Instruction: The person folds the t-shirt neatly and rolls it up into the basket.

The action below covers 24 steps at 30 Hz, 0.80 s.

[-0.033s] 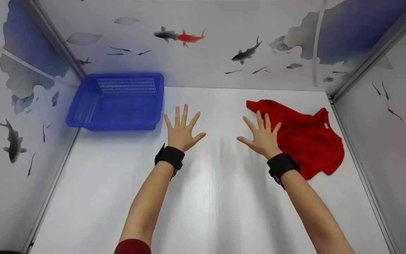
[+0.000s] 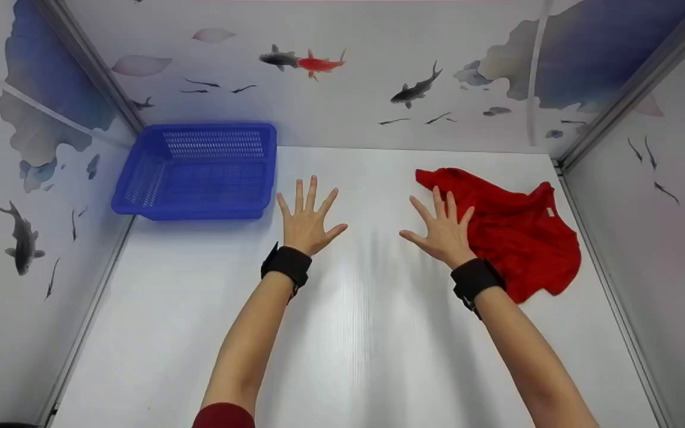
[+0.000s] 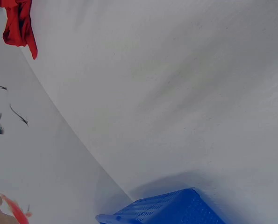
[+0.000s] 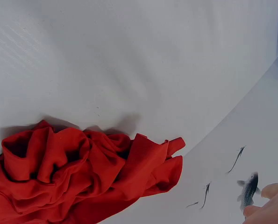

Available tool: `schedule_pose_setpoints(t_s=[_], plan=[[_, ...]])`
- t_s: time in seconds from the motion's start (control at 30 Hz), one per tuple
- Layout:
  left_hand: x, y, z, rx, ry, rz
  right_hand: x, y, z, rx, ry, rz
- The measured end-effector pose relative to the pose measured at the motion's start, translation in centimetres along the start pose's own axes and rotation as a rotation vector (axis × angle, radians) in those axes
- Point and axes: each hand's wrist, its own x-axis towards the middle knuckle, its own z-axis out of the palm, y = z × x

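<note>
My left hand (image 2: 305, 229) is held out palm down with its fingers spread, just right of a blue plastic basket (image 2: 264, 178) with slotted walls. Level with it on the other side, my right hand (image 2: 445, 236) is also spread flat and holds nothing. It overlaps the left edge of a crumpled red garment (image 2: 521, 238) with a small white label; in the right wrist view the garment (image 4: 106, 172) lies in loose folds, apart from the fingertips (image 4: 272, 205). The left wrist view catches a corner of the basket (image 3: 176, 210) and only a sliver of hand.
A white tabletop (image 2: 342, 333) spans the space between the arms. Pale panels printed with fish enclose it at the back wall (image 2: 348, 107), the left and the right. Both wrists wear black straps, one being the left strap (image 2: 287, 264).
</note>
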Motion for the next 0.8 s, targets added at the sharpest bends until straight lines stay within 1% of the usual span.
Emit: schedule_pose_setpoints(t_s=[0.13,0.2,0.3,0.37,0.5,0.57,0.67,0.8], plan=[[0.3,-0.1,0.0,0.013,-0.009,0.003,0.2,0.2,-0.1,0.014,0.006,-0.001],[0.3,-0.2,-0.1,0.005,-0.015,0.009,0.2,0.6,-0.1,0.021,0.019,0.000],[0.3,-0.4,-0.3,-0.014,-0.028,0.014,0.0,1.9,0.1,0.044,0.036,0.019],[0.3,-0.6,-0.3,-0.021,-0.035,0.011,-0.2,3.3,0.5,0.059,0.045,0.044],[0.1,-1.1,-0.2,-0.038,-0.036,0.010,-1.0,6.9,1.2,0.107,0.039,0.141],[0.0,-1.4,-0.2,-0.053,-0.036,0.010,-1.6,8.8,1.4,0.133,0.022,0.200],[0.0,-1.8,-0.2,-0.062,-0.030,0.002,-2.3,11.5,1.7,0.200,-0.007,0.287],[-0.2,-2.3,0.0,-0.073,-0.032,-0.009,-3.1,14.2,2.2,0.249,-0.045,0.388]])
